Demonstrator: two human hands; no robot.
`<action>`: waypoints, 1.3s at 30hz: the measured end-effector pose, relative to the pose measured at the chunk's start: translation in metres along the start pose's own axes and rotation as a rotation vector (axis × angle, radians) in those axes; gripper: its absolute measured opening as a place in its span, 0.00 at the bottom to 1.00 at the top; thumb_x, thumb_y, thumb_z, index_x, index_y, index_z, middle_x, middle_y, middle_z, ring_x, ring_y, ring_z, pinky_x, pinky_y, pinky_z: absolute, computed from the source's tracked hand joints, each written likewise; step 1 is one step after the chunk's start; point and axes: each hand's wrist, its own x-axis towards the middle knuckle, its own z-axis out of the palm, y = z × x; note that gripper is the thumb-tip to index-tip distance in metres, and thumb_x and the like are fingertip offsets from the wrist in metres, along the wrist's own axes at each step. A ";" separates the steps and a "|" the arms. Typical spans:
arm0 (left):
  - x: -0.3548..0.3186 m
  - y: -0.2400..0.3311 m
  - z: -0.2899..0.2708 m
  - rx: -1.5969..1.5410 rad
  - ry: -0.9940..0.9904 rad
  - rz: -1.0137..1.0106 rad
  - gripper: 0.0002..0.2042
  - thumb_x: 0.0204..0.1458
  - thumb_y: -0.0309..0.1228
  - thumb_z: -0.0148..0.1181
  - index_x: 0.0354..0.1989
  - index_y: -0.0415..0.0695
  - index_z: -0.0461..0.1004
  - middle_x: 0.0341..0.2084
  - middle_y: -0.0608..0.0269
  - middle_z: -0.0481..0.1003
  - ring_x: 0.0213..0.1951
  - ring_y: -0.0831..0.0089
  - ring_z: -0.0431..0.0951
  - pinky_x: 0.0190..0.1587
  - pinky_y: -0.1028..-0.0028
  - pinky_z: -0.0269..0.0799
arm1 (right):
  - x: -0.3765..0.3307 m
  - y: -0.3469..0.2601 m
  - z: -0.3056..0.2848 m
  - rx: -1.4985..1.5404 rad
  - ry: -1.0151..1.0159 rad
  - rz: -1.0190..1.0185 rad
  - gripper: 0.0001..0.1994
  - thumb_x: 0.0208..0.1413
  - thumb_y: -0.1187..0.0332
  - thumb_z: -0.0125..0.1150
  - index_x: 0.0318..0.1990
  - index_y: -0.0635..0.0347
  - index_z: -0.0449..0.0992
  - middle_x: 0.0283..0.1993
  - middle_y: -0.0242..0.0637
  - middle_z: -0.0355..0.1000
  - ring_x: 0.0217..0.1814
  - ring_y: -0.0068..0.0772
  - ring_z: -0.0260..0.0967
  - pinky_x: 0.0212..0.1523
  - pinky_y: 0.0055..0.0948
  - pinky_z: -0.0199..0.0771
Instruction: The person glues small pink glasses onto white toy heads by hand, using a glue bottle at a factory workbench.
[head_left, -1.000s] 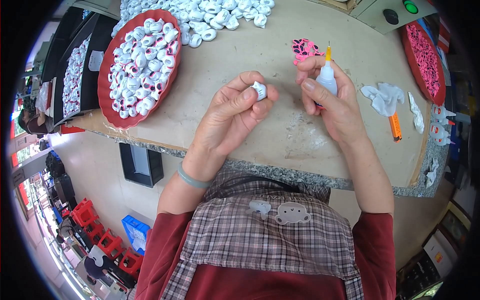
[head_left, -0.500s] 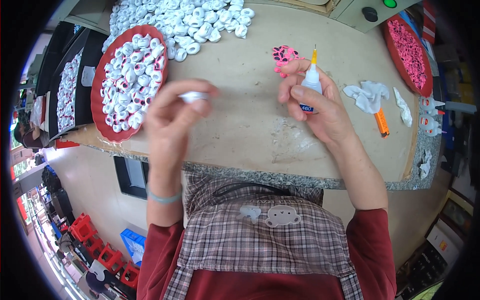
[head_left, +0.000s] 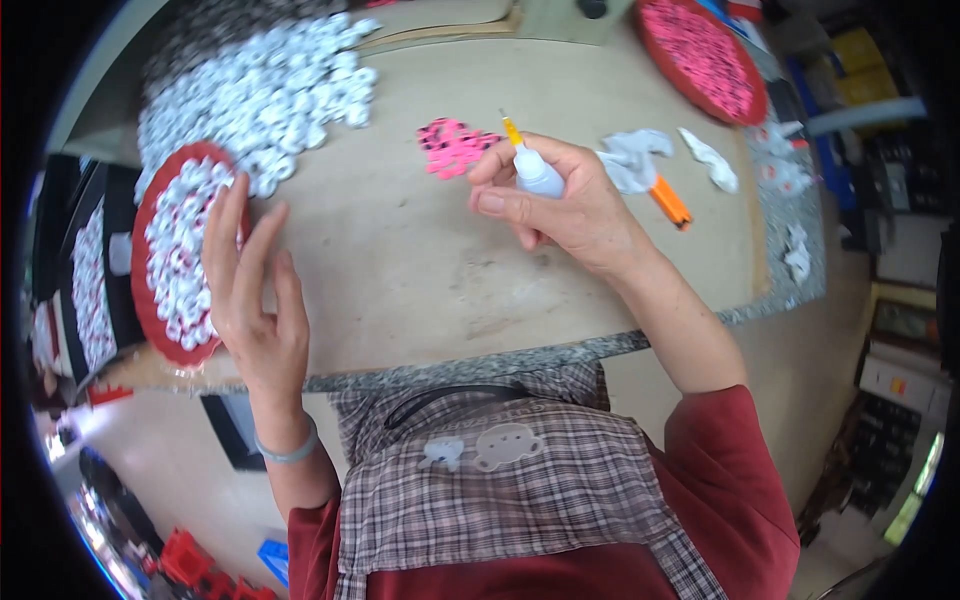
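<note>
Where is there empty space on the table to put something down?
Bare board lies between the left hand and the right hand, down to the speckled front edge. It is crowded by the red tray, white pieces and pink pieces.

Bright, even overhead light; soft shadows; strong fisheye bending and black vignette at the rim; upper left slightly blurred.

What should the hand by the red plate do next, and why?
Probably pick one small white piece off the red plate. The left hand is open and holds nothing, its fingers over the plate's edge, while the right hand holds the glue bottle with its tip up.
</note>
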 end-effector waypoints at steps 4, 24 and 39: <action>-0.007 0.014 0.014 -0.126 -0.086 0.065 0.14 0.49 0.18 0.50 0.43 0.38 0.75 0.56 0.48 0.66 0.61 0.54 0.62 0.60 0.62 0.58 | -0.017 0.006 -0.053 -0.733 0.390 -0.344 0.08 0.48 0.73 0.63 0.38 0.61 0.76 0.35 0.34 0.74 0.29 0.24 0.71 0.30 0.23 0.70; -0.011 0.073 0.068 -1.634 -0.360 -0.725 0.15 0.59 0.28 0.48 0.53 0.37 0.69 0.41 0.60 0.74 0.36 0.77 0.76 0.38 0.78 0.74 | -0.026 0.015 0.044 -0.404 0.292 -0.348 0.06 0.48 0.79 0.59 0.36 0.66 0.75 0.33 0.36 0.74 0.30 0.20 0.72 0.29 0.24 0.72; -0.011 0.021 0.052 -1.449 0.073 -0.848 0.08 0.56 0.24 0.52 0.40 0.33 0.73 0.29 0.53 0.77 0.28 0.73 0.77 0.29 0.79 0.71 | -0.034 0.033 0.061 0.394 0.016 -0.211 0.14 0.52 0.80 0.52 0.48 0.70 0.71 0.50 0.48 0.72 0.20 0.13 0.59 0.21 0.12 0.61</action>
